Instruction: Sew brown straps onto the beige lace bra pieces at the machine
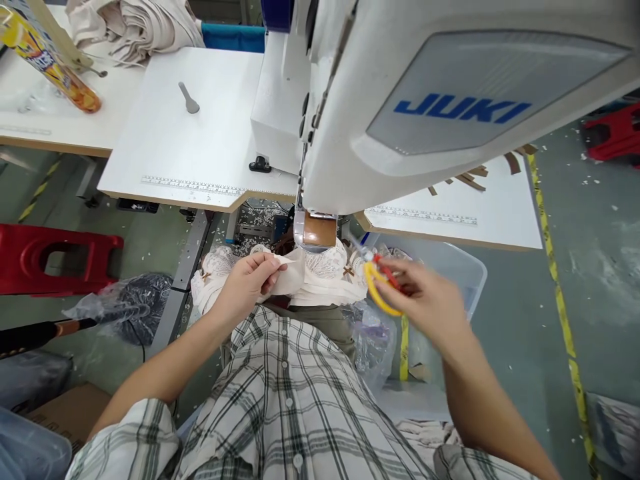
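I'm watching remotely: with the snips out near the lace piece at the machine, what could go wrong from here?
1. The right hand holds yellow-handled snips close to the lace garment; a slip could nick the lace.
2. The left hand pinches the fabric edge just below the sewing machine head, so fingers could stray under it.
3. The garment hangs off the table edge over the lap and might slide down.
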Motion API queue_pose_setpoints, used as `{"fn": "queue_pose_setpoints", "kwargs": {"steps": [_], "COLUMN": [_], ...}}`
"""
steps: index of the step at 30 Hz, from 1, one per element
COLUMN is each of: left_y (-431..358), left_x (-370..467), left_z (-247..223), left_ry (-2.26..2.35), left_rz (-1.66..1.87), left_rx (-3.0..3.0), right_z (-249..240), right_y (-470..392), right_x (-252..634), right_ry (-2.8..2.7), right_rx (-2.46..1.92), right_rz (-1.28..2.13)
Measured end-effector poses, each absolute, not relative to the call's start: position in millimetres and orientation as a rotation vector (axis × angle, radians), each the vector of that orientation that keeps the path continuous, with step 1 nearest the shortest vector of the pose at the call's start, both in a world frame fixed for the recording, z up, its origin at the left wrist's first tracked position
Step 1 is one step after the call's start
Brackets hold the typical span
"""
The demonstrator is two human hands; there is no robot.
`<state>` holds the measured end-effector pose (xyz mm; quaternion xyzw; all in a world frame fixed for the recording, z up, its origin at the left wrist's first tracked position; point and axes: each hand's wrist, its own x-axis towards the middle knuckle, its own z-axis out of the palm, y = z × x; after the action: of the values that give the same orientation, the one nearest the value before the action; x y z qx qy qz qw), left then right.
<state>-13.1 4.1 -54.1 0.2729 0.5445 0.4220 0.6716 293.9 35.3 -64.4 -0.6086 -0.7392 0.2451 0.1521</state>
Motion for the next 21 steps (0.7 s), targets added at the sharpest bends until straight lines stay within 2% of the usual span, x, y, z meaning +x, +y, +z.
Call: {"fn": "queue_pose_setpoints", "kwargs": {"steps": [4, 6, 8, 11, 14, 16, 18, 21], "left_y": [7.3, 10.7, 16.1, 26.9, 32.4, 26.1, 10.2, -21.5], "left_x": [-13.6, -14.2, -15.0, -17.5, -24.6, -29.9, -30.0, -9.5], "left_z": [-47.4, -43.6, -39.6, -32.3, -23.9, -21.4, -26.3, -53.0], "left_ry": [1.188, 1.160, 1.100, 0.979, 1.056, 1.308, 1.540, 1.403], "left_rz": [0.900, 0.792, 0.619, 0.318, 0.163, 0.336, 0.660, 0.863], "left_rx": [0.641, 0.697, 0.749, 0.887, 1.189, 1.437, 1.597, 1.510], "right_z": [-51.6, -45.0, -43.3, -52.5, -66.4, -72.6, -76.2, -80.5], "right_y": [89.6, 92.6, 77.0, 45.1, 37.1, 45.2, 54.7, 57.0], "right_x": [317.2, 304.5, 274.7, 223.1, 202.1, 210.8, 227.3, 240.7], "right_ry": [-2.169, -2.132, -2.199, -2.508, -2.488, -2.384, -2.189, -1.595], "right_rx": [-1.818, -1.693, -1.454, -0.992, -1.000, -1.172, -1.375, -1.508], "right_rz": [0.131, 0.000, 0.133, 0.719, 0.895, 0.828, 0.778, 1.148]}}
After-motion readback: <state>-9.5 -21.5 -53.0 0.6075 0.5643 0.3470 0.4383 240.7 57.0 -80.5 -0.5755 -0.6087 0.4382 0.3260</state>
